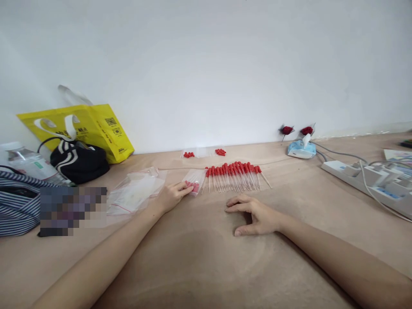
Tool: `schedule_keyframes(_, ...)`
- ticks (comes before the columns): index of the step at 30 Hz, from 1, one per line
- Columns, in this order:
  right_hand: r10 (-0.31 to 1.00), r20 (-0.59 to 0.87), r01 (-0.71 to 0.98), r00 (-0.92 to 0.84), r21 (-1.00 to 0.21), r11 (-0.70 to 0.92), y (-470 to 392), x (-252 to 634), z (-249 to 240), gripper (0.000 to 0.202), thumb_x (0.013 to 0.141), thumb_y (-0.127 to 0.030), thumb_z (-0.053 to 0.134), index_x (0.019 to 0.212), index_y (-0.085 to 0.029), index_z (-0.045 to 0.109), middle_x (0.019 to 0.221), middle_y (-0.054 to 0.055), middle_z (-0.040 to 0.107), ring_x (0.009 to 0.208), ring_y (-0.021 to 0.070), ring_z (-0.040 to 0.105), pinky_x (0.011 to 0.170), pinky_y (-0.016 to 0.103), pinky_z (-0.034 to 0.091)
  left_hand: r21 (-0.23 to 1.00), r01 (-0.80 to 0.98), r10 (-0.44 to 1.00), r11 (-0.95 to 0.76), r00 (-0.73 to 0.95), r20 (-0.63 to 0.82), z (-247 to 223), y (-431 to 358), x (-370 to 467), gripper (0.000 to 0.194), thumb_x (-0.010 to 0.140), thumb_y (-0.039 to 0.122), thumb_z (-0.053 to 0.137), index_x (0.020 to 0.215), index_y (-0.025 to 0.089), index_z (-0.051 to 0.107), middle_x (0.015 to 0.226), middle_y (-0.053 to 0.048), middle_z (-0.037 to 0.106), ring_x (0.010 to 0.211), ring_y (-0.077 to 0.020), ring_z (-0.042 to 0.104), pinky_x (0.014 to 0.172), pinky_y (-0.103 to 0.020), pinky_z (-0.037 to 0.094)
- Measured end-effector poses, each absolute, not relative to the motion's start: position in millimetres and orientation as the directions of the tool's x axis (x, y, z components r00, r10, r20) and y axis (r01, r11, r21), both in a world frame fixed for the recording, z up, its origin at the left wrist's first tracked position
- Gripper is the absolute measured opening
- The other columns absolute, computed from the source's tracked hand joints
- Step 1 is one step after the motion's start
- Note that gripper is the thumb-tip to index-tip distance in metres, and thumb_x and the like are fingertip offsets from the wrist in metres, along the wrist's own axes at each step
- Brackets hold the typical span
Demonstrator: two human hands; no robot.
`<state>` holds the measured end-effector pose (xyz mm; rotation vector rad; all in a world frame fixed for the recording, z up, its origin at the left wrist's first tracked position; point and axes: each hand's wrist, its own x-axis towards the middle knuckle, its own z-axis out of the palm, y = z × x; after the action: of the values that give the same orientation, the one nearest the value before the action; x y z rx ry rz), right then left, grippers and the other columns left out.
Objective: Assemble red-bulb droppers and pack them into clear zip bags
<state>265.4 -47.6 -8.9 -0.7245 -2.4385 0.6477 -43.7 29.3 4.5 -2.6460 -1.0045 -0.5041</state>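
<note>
My left hand (pixel 172 197) has its fingers closed at the left edge of a small clear zip bag (pixel 196 177) lying on the table. Red pieces (pixel 193 187) show through the plastic, by my fingertips. My right hand (pixel 252 214) rests on the table, curved with thumb and fingers apart, and holds nothing. Just beyond it lies a row of thin pale sticks with red tips (pixel 234 176), side by side in narrow clear sleeves. A pile of larger clear zip bags (pixel 137 193) is left of my left hand.
Two more bags with red pieces (pixel 189 155) lie near the wall. A yellow bag (pixel 111 137), a black pouch (pixel 83 161) and a bottle (pixel 30 161) stand at left. At right are a tissue pack (pixel 301 149), red flowers (pixel 286 130) and a power strip with cables (pixel 347 171).
</note>
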Motion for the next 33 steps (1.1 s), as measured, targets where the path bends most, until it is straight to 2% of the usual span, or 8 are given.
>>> schedule_keyframes(8,0.606,0.321,0.362,-0.728,-0.571,0.737,-49,265,-8,0.058,0.065,-0.047,0.066,0.115,-0.018,0.055,0.113,0.011,0.052,0.105,0.0227,0.049,0.090,0.039,0.039,-0.259,0.691,0.557,-0.675,0.707,0.436,2,1,-65,0.031,0.088,0.025,0.036,0.095,0.026,0.066,0.075,-0.004,0.065,0.066,-0.0132,0.058,0.058,-0.021,0.042)
schedule_keyframes(12,0.605,0.321,0.367,-0.729,-0.562,0.741,-49,265,-8,0.058,0.065,-0.048,0.066,0.115,-0.019,0.055,0.113,0.011,0.053,0.105,0.0226,0.049,0.090,0.039,0.039,-0.328,0.741,0.610,-0.586,0.670,0.423,2,5,-65,0.031,0.088,0.025,0.036,0.092,0.025,0.067,0.075,-0.004,0.065,0.066,-0.0133,0.058,0.056,-0.021,0.040)
schedule_keyframes(16,0.613,0.319,0.379,-0.723,-0.559,0.738,-49,266,-8,0.058,0.065,-0.048,0.066,0.114,-0.019,0.055,0.113,0.011,0.053,0.104,0.0228,0.049,0.089,0.040,0.039,-0.316,0.776,0.664,-0.546,0.631,0.401,3,17,-56,0.029,0.088,0.027,0.038,0.093,0.025,0.066,0.081,-0.005,0.066,0.071,-0.0150,0.058,0.057,-0.022,0.041)
schedule_keyframes(20,0.610,0.320,0.375,-0.725,-0.560,0.739,-49,265,-7,0.058,0.065,-0.049,0.066,0.113,-0.019,0.056,0.113,0.011,0.053,0.105,0.0233,0.049,0.090,0.040,0.039,-0.247,0.807,0.661,-0.537,0.584,0.472,11,9,-56,0.030,0.084,0.038,0.044,0.100,0.022,0.064,0.091,-0.008,0.065,0.084,-0.0208,0.057,0.075,-0.030,0.043)
schedule_keyframes(25,0.614,0.304,0.384,-0.728,-0.561,0.733,-49,266,-7,0.059,0.065,-0.049,0.066,0.115,-0.018,0.055,0.113,0.011,0.052,0.105,0.0226,0.049,0.090,0.039,0.039,-0.243,0.954,0.788,-0.173,0.283,0.547,17,-11,-94,0.042,0.080,0.041,0.041,0.103,0.012,0.061,0.104,-0.017,0.059,0.102,-0.0310,0.050,0.086,-0.041,0.037)
schedule_keyframes(29,0.612,0.309,0.381,-0.728,-0.559,0.736,-48,266,-7,0.059,0.065,-0.049,0.066,0.113,-0.017,0.056,0.113,0.011,0.053,0.105,0.0221,0.049,0.090,0.039,0.039,-0.190,0.981,0.959,0.035,0.021,0.283,18,-16,-119,0.042,0.083,0.038,0.032,0.093,0.011,0.063,0.097,-0.016,0.064,0.091,-0.0313,0.058,0.073,-0.038,0.044)
schedule_keyframes(31,0.609,0.313,0.376,-0.729,-0.560,0.738,-48,266,-7,0.059,0.065,-0.049,0.066,0.113,-0.018,0.056,0.113,0.011,0.053,0.105,0.0221,0.049,0.090,0.039,0.039,-0.179,0.983,0.986,0.030,-0.001,0.165,21,-15,-122,0.041,0.085,0.030,0.026,0.083,0.014,0.064,0.089,-0.014,0.067,0.083,-0.0301,0.062,0.068,-0.037,0.045)
schedule_keyframes(33,0.608,0.315,0.377,-0.729,-0.557,0.740,-48,266,-7,0.058,0.065,-0.049,0.066,0.113,-0.018,0.056,0.113,0.011,0.053,0.105,0.0222,0.049,0.090,0.039,0.039,-0.180,0.983,0.986,0.042,-0.012,0.164,27,-15,-122,0.040,0.084,0.025,0.027,0.077,0.014,0.065,0.081,-0.015,0.068,0.079,-0.0309,0.063,0.066,-0.038,0.046)
